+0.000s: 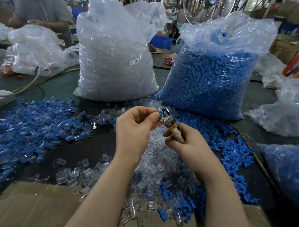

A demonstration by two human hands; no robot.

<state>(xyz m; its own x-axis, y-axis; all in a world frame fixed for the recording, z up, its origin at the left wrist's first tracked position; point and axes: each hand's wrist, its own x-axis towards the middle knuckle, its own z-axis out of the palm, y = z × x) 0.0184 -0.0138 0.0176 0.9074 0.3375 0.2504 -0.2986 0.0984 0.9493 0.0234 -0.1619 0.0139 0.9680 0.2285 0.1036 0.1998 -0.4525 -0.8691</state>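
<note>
My left hand (135, 128) pinches a small blue plastic piece (159, 112) against the metal head of a tool (168, 116). My right hand (188, 142) grips that tool by its tan wrapped handle, head pointing up and left. Both hands hover over a heap of clear plastic caps (156, 162) in the middle of the dark table. A spread of assembled blue-and-clear pieces (31, 128) lies to the left. Loose blue pieces (234, 147) lie to the right.
Two big plastic bags stand behind the hands, one of clear caps (114, 57), one of blue pieces (210, 79). A cardboard sheet (37, 207) covers the near table edge. More bags (294, 111) sit right and left. A masked person (38, 1) works at far left.
</note>
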